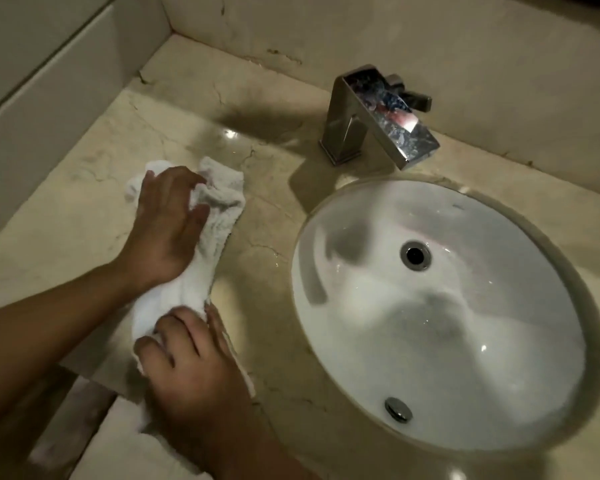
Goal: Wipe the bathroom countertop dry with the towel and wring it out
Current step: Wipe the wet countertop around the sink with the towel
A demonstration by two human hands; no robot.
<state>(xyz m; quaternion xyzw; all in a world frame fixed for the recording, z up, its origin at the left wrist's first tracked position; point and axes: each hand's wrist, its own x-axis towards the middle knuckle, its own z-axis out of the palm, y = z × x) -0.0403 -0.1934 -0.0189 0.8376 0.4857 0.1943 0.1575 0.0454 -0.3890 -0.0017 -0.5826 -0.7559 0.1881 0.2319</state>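
White towel point(219, 216) bunched on the counter point(66, 237), left of centre | left hand point(167, 220) grips its upper end, right hand point(191, 362) curls round the lower end | we judge wiping underway | next we expect lifting over the sink point(499, 358), then twisting.

A beige marble wall point(430, 36) stands behind a chrome faucet point(381, 119), dimly lit.
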